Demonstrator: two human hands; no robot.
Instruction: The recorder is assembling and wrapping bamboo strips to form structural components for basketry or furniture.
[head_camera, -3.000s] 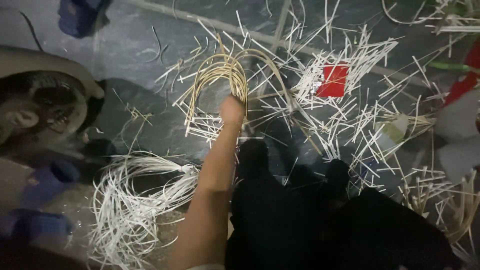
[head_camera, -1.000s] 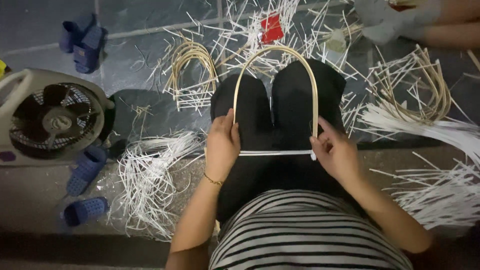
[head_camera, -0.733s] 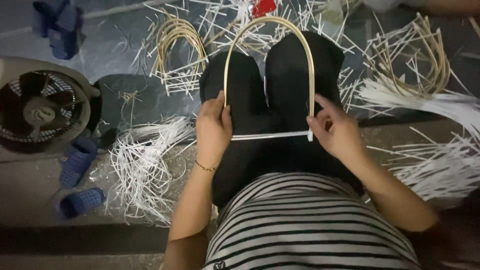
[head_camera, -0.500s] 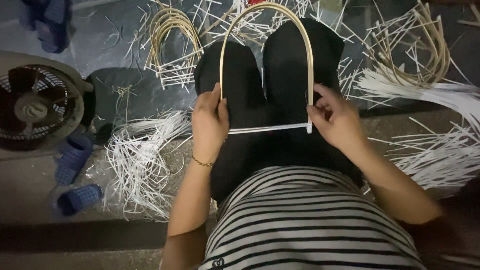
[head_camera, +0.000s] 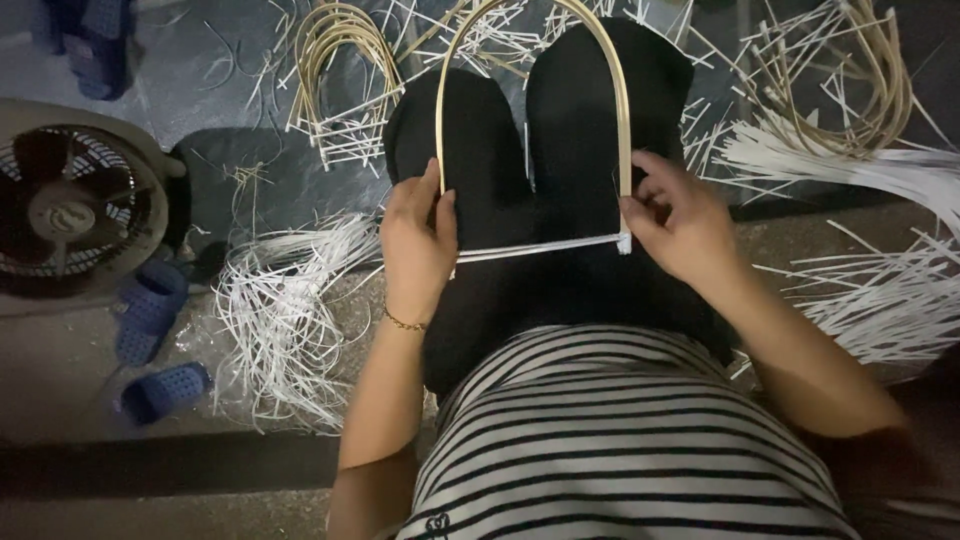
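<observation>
Both hands (head_camera: 420, 235) hold cane arch (head_camera: 537, 60), curve pointing away.

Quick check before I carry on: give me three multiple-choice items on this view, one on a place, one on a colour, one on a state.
1. Where is the fan?
A. left of the person's legs
B. right of them
C. on the lap

2. What colour are the slippers?
A. red
B. blue
C. white

3. How is the bent cane arch held?
A. left hand only
B. lying loose on the floor
C. both hands

Answers: 1 A, it stands at the left edge. 2 B, they are blue beside the fan. 3 C, the left hand and the right hand each grip one leg of the arch, by the white crosspiece.
</observation>
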